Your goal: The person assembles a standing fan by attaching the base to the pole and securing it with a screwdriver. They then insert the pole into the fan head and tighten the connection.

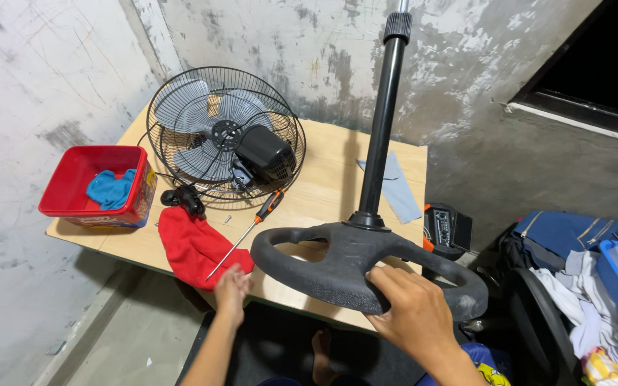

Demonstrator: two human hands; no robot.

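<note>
Right hand (413, 314) grips the near rim of the fan base (366, 268), fingers curled over it. Left hand (232, 289), fingers loosely bent, touches the screwdriver (246, 232) tip left of the base. Fan head (227, 136) lies beyond the base, far-left

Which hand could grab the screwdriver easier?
Probably the left hand. It hovers open right by the tip of the screwdriver on the red cloth, while the right hand grips the fan base.

Right hand (413, 307) gripping, left hand (232, 289) half-open.
</note>
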